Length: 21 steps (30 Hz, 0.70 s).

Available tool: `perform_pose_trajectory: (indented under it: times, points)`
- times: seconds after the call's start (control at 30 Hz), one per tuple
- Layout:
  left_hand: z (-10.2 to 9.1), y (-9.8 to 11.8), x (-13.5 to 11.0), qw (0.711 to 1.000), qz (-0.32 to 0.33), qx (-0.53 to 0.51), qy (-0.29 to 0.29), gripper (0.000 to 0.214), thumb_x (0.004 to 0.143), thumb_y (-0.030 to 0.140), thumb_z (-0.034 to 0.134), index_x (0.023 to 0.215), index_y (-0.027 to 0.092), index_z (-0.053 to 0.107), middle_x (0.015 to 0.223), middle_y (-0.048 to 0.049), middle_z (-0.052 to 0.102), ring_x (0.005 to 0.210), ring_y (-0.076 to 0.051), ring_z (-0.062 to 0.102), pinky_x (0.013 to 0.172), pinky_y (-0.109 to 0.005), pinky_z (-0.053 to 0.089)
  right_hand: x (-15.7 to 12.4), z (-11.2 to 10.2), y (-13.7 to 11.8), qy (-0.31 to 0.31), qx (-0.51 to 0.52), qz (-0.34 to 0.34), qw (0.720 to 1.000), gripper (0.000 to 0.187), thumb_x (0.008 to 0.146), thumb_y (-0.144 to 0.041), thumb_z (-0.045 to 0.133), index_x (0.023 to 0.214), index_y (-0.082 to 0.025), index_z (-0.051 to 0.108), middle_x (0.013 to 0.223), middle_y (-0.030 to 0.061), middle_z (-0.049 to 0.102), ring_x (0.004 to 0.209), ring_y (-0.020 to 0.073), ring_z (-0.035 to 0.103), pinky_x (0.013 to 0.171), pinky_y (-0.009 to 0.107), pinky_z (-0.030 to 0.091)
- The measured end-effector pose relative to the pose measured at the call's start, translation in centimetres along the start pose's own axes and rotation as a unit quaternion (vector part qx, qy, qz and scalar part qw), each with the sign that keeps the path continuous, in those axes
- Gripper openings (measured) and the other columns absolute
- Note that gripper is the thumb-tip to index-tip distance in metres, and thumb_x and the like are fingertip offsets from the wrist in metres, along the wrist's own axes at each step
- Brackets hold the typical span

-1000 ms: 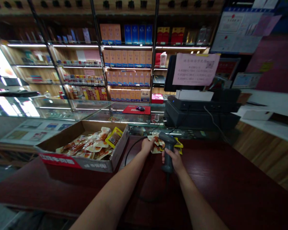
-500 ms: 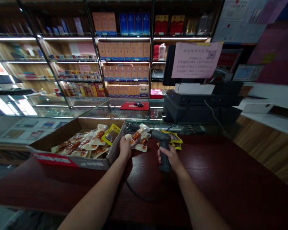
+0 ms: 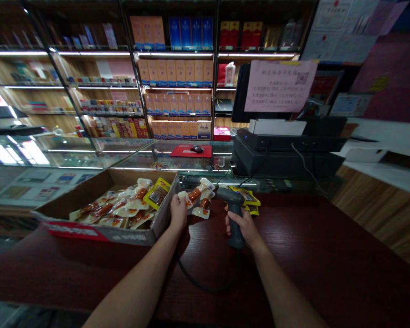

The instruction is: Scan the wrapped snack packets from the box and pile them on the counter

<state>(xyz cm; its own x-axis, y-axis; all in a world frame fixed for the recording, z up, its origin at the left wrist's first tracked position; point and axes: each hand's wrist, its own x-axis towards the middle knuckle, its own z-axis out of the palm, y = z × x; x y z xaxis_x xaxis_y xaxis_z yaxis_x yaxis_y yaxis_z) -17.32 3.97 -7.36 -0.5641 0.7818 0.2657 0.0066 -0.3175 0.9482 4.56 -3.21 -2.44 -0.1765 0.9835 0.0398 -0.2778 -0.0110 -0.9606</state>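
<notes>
My left hand (image 3: pixel 178 213) is closed beside the right wall of an open cardboard box (image 3: pixel 130 236), pinching one end of a clear vacuum-packed snack (image 3: pixel 194 195) with brown contents. A second such snack packet (image 3: pixel 204 205) lies just right of it, partly overlapped. My right hand (image 3: pixel 242 223) is wrapped round the handle of a dark grey barcode scanner (image 3: pixel 237 234), its head pointing left toward the packets. Behind the scanner, several yellow snack packets (image 3: pixel 251 197) lie on the counter, partly hidden. Inside the box are several vacuum-packed snacks (image 3: pixel 123 207) and a yellow packet (image 3: pixel 157 193) on top.
The scanner's cable (image 3: pixel 205 288) loops over the dark red wooden counter (image 3: pixel 314 255). A monitor with a pink paper notice (image 3: pixel 280 86) and a black till unit (image 3: pixel 287 157) stand at back right. A mouse (image 3: pixel 197 149) rests on a red mat (image 3: pixel 181 151) on the glass case.
Both hands keep their holds on the snack packet and the scanner and have barely moved. The view has shifted very slightly.
</notes>
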Motion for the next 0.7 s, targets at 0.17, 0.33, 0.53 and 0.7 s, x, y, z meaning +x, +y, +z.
perform_pose_trajectory:
  times: [0.17, 0.33, 0.53, 0.7]
  points:
    - [0.0, 1.2, -0.5, 0.999, -0.012, -0.04, -0.02, 0.022, 0.068, 0.03, 0.051, 0.084, 0.015, 0.054, 0.075, -0.0014, 0.061, 0.068, -0.014, 0.06, 0.066, -0.027, 0.049, 0.0, 0.0, 0.1, 0.006, 0.001, 0.003, 1.0, 0.036, 0.065, -0.041, 0.069, 0.087, -0.017, 0.053, 0.051, -0.0051, 0.058, 0.035, 0.0112, 0.052, 0.035, 0.022, 0.044]
    - [-0.1, 1.3, -0.4, 1.0, -0.005, -0.024, -0.014, 0.02, 0.067, 0.029, 0.05, 0.081, 0.016, 0.054, 0.074, -0.0007, 0.06, 0.068, -0.014, 0.059, 0.065, -0.027, 0.047, 0.0, -0.1, 0.1, 0.002, 0.006, -0.004, 1.0, 0.037, 0.065, -0.041, 0.07, 0.088, -0.018, 0.053, 0.052, -0.0053, 0.058, 0.036, 0.0112, 0.053, 0.036, 0.023, 0.045]
    - [-0.3, -0.1, -0.1, 1.0, 0.002, -0.008, -0.015, 0.017, 0.071, 0.032, 0.053, 0.078, 0.016, 0.052, 0.071, 0.0002, 0.059, 0.065, -0.014, 0.057, 0.061, -0.027, 0.047, 0.0, -0.2, 0.5, -0.008, 0.01, -0.008, 1.0, 0.039, 0.066, -0.041, 0.07, 0.092, -0.016, 0.054, 0.052, -0.0047, 0.059, 0.036, 0.0108, 0.053, 0.036, 0.022, 0.045]
    - [-0.4, 1.1, -0.4, 0.997, 0.036, 0.061, -0.007, 0.014, 0.074, 0.032, 0.054, 0.071, 0.018, 0.051, 0.065, 0.0011, 0.056, 0.066, -0.015, 0.056, 0.063, -0.026, 0.046, 0.1, 0.3, 0.7, -0.001, 0.004, 0.006, 1.0, 0.044, 0.061, -0.043, 0.072, 0.091, -0.016, 0.055, 0.051, -0.0049, 0.059, 0.036, 0.0117, 0.053, 0.035, 0.023, 0.045]
